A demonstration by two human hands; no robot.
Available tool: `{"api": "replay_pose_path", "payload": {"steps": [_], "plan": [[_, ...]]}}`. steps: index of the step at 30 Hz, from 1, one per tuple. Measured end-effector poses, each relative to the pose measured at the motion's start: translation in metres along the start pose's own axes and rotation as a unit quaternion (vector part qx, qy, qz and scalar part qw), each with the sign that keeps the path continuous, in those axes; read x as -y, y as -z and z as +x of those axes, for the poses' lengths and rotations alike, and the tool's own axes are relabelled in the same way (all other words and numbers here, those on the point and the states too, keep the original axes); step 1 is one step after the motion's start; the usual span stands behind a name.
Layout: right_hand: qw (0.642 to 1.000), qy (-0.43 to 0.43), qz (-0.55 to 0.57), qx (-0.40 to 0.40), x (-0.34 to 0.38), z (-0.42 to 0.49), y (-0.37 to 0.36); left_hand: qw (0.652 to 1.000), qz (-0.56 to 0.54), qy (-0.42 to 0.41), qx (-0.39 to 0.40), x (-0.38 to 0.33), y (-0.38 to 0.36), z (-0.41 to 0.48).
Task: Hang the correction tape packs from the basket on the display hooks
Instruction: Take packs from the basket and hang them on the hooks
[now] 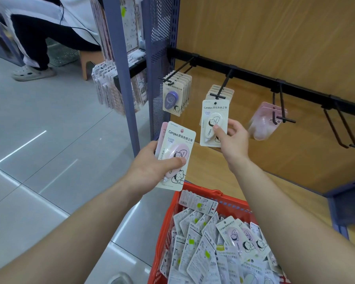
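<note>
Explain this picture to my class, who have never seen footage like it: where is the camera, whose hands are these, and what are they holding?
There is no machine here. A person wears one camera on the head, so you look down along their own arms. The left hand grips pink packs, at least two stacked. The right hand pinches a white pack just below a hook that carries similar packs. To its left hang purple packs, to its right blurred pinkish packs, and the far hook is bare. All the hooks stick out from a black rail on a wooden panel. Below, a red basket holds many more packs. Another person sits in the background.
</note>
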State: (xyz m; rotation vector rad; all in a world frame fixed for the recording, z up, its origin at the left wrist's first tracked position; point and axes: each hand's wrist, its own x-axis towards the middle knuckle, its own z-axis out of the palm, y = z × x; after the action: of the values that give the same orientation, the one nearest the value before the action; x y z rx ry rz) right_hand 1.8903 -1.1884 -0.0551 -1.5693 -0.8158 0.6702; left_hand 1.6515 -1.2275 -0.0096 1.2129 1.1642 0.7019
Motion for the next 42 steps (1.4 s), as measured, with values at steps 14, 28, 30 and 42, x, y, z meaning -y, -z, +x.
{"api": "replay_pose_path", "payload": {"steps": [14,28,30,42], "plan": [[0.988,-0.098,-0.049,0.109,0.013,-0.058,0.013,1.000,-0.009,-0.012,0.003,0.006,-0.010,0.012],[0.968,-0.118,0.121,0.186,0.024,-0.101,0.024,0.998,-0.030,-0.022,0.040,-0.002,-0.031,0.005],[0.968,-0.130,0.138,0.165,0.024,-0.099,0.023,0.999,-0.038,-0.012,0.022,-0.001,-0.030,0.009],[0.993,-0.103,0.045,0.036,0.023,-0.044,0.036,0.997,0.003,-0.035,-0.072,0.003,-0.012,0.022]]}}
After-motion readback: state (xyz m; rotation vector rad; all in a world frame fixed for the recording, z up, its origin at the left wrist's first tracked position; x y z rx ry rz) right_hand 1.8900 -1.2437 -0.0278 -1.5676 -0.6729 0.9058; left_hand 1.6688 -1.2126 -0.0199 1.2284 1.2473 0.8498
